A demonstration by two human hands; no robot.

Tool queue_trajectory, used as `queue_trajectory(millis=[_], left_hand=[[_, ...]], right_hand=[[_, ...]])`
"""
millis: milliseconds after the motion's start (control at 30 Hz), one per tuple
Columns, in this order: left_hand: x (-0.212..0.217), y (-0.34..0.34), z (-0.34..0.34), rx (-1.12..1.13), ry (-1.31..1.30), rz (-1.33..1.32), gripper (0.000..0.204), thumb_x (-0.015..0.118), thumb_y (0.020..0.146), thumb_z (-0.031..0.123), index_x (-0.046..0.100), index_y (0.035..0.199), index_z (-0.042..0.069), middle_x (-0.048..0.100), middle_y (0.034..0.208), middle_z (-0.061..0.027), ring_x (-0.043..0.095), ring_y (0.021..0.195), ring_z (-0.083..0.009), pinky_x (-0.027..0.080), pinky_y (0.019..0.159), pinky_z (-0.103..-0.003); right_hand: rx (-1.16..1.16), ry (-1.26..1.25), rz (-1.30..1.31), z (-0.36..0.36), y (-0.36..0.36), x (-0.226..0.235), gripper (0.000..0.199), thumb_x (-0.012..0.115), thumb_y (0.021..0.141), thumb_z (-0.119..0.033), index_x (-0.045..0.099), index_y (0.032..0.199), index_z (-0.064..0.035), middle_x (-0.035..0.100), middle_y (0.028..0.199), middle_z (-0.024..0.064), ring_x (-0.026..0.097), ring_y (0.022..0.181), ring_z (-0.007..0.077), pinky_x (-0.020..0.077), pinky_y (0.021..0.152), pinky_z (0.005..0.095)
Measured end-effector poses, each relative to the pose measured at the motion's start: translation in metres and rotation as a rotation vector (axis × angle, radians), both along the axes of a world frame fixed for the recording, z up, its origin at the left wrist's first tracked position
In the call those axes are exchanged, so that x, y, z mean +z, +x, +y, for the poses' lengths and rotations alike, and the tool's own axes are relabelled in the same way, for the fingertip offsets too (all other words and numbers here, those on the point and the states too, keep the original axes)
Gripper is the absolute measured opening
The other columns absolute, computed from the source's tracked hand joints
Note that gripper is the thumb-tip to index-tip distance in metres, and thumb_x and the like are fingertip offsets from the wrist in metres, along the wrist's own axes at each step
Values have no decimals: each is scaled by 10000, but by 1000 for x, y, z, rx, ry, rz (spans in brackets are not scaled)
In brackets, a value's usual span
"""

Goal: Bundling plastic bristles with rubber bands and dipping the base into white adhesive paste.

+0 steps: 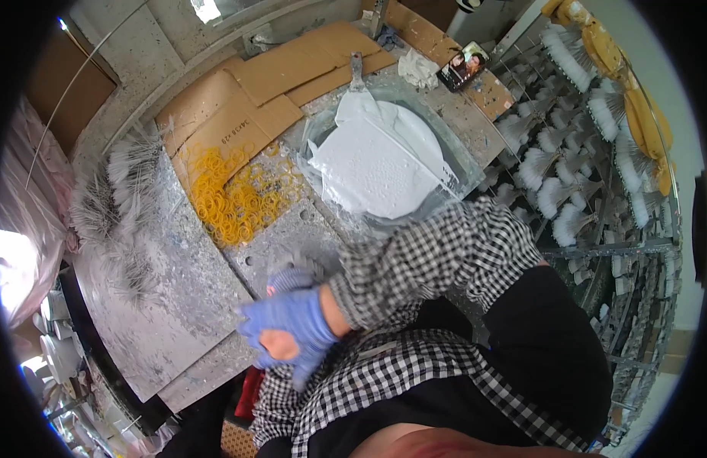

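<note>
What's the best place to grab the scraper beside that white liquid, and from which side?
Probably the handle, coming from above at the far side of the white liquid. The scraper's wider end is in or against the liquid, while the narrow handle points away from the person toward the cardboard, so it looks cleaner and easier to close around.

A short dark line of printed characters (235, 133) stands on the brown cardboard sheet (204, 111).
</note>
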State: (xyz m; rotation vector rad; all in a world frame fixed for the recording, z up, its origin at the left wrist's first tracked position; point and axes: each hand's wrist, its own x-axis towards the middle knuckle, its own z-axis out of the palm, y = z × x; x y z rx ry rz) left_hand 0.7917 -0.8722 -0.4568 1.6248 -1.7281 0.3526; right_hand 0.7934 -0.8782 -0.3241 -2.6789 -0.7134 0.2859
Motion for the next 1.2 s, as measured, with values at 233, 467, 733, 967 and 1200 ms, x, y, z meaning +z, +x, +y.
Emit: queue_trajectory(millis=[233,467,733,967,1200], left_hand=[[-50,111,131,-57,598,359,700,596,971,497,437,1456,18,604,1332,-160,577,1211,-187,462,998,-271],[-40,168,255,-105,545,461,668,624,950,446,448,1430,16,607,1310,-156,584,1179,-192,468,990,-279],[-9,127,128,-141,487,588,634,657,927,387,461,1400,14,611,1284,-151,592,1141,-197,475,981,-288],[10,97,55,-150,437,711,607,685,906,336,472,1374,12,614,1261,-146,599,1108,-202,480,973,-297],[29,104,83,-156,356,821,584,714,886,284,484,1348,10,618,1239,-142,606,1075,-207,486,966,-305]], right_hand=[[-188,72,215,-40,-19,83,584,654,875,-607,674,1264,-172,647,1219,149,597,1168,270,542,946,430],[-104,110,-429,-52,30,22,707,503,854,-800,714,1161,-200,682,1070,143,612,1106,344,487,994,513],[30,416,-481,-26,33,1,640,594,867,-695,697,1177,-145,686,1041,97,623,1052,295,468,1014,443],[-681,301,9,-51,36,-48,538,596,916,-597,746,1082,-107,722,849,136,707,827,302,580,803,416],[-269,81,-513,-53,55,-15,703,560,822,-780,743,972,-118,655,801,110,629,880,297,507,808,439]])
